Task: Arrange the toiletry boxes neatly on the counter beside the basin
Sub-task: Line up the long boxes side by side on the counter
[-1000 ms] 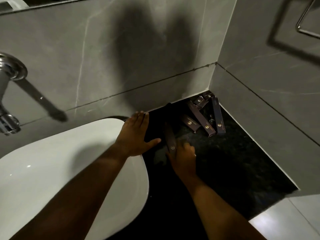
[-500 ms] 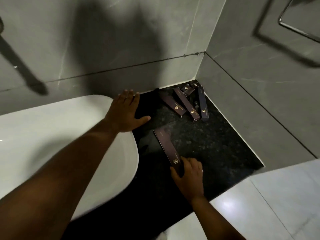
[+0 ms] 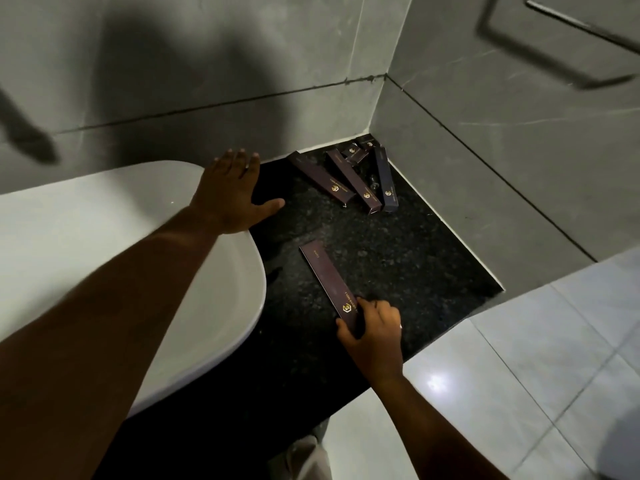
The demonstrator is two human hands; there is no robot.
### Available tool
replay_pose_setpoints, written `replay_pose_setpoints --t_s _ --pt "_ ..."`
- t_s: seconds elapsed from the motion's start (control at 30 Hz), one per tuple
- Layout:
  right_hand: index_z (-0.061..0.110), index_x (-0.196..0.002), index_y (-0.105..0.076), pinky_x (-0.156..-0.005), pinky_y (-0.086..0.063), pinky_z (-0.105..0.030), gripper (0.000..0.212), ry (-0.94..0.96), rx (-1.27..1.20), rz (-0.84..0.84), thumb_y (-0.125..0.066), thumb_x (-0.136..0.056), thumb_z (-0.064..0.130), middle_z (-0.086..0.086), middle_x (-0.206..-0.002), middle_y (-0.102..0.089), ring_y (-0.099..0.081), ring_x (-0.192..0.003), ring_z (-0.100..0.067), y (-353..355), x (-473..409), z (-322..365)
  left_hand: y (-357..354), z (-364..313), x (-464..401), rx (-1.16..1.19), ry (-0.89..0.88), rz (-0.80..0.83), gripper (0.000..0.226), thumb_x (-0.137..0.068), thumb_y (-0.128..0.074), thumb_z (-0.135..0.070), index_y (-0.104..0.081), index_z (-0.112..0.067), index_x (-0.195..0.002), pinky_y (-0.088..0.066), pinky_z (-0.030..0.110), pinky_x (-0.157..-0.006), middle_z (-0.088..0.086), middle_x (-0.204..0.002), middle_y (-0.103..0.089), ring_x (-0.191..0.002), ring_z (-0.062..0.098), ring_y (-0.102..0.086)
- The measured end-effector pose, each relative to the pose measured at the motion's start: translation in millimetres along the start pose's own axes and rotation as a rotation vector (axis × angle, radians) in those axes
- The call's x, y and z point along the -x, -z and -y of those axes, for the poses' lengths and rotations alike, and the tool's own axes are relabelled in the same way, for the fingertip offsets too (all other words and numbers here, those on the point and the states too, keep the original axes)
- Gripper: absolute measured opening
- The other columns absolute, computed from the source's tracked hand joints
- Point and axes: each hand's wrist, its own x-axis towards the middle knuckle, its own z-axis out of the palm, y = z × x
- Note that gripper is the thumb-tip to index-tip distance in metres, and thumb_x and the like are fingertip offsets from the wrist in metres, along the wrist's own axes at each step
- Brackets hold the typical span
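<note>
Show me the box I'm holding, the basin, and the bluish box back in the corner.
Held box (image 3: 323, 273): head view, middle of its top face.
Basin (image 3: 104, 216): head view, bare white rim beside the left forearm.
Bluish box (image 3: 385, 178): head view, middle of its long top face.

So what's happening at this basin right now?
A person is sorting dark maroon toiletry boxes on the black speckled counter. The right hand grips the near end of one long maroon box, lying flat and apart from the others. The left hand rests flat on the white basin rim. The remaining boxes lie jumbled in the corner.
</note>
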Motion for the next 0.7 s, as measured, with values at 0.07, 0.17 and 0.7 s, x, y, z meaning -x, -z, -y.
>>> replay_pose_setpoints --t_s 0.07,0.17,0.7 --pt "0.010 -0.110 -0.065 -0.067 -0.049 -0.037 0.055 0.007 -0.004 -0.021 -0.068 -0.070 0.047 -0.008 -0.089 -0.061 -0.054 -0.082 -0.026 -1.2 0.2 -0.3 -0.2 0.7 0.7 -0.001 -0.005 -0.010 0.108 -0.068 -0.016 -0.081 -0.013 -0.006 -0.146 -0.008 0.050 -0.115 0.024 -0.154 -0.015 -0.142 0.038 -0.010" --pt "0.009 -0.109 -0.065 -0.067 -0.047 -0.036 0.054 0.024 -0.004 -0.047 -0.067 -0.070 0.047 -0.009 -0.087 -0.061 -0.054 -0.081 -0.026 -3.3 0.9 -1.8 -0.2 0.9 1.2 -0.009 -0.009 -0.014 0.109 -0.068 -0.014 -0.082 -0.015 -0.006 -0.145 -0.009 0.051 -0.115 0.024 -0.153 -0.017 -0.141 0.039 -0.012" --pt "0.012 -0.116 -0.063 -0.071 -0.049 -0.034 0.060 -0.011 -0.041 -0.007 -0.072 -0.069 0.049 -0.007 -0.094 -0.060 -0.053 -0.088 -0.022 -1.9 0.0 -2.2 0.2 1.9 0.2 -0.017 -0.022 -0.012 0.093 -0.077 -0.028 -0.069 -0.017 -0.008 -0.145 -0.010 0.051 -0.113 0.025 -0.153 -0.019 -0.141 0.040 -0.011"
